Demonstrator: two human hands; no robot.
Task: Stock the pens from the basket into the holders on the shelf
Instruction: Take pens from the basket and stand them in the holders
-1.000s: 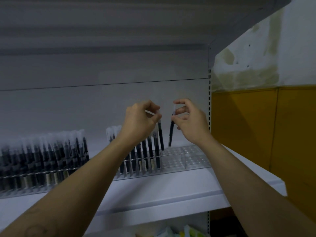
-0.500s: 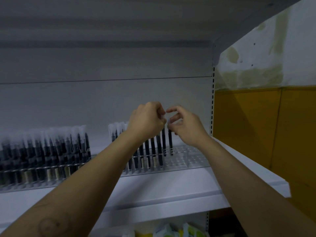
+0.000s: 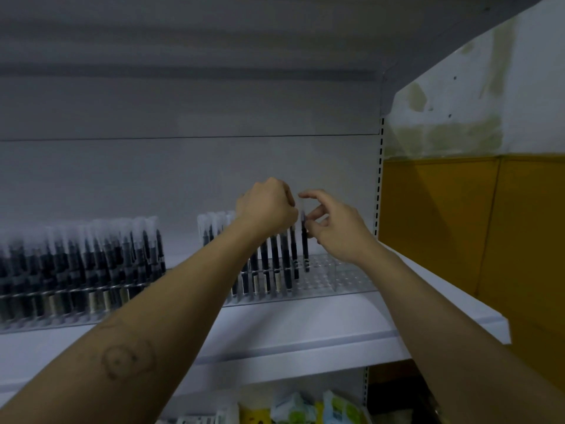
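Two clear perforated pen holders stand on the white shelf (image 3: 305, 328). The left holder (image 3: 46, 324) is packed with black pens with frosted caps. The right holder (image 3: 348, 280) is filled on its left side, and its right end shows bare holes. My left hand (image 3: 267, 209) is curled over the top of a black pen (image 3: 294, 252) that stands in the right holder's row. My right hand (image 3: 334, 229) pinches the cap end of the outermost pen (image 3: 305, 249) between thumb and middle finger, index finger raised. That pen's lower end sits in a hole. The basket is out of sight.
The shelf's grey back panel and the underside of an upper shelf (image 3: 214, 32) close in the space above. A slotted upright (image 3: 380, 179) ends the shelf at the right, with a yellow and white wall (image 3: 474, 209) beyond. Coloured packets (image 3: 293, 408) lie on the shelf below.
Both hands have come down toward the right holder. The pen in my right hand went from hanging above the holder to standing in a hole. My right index finger has lifted off it.
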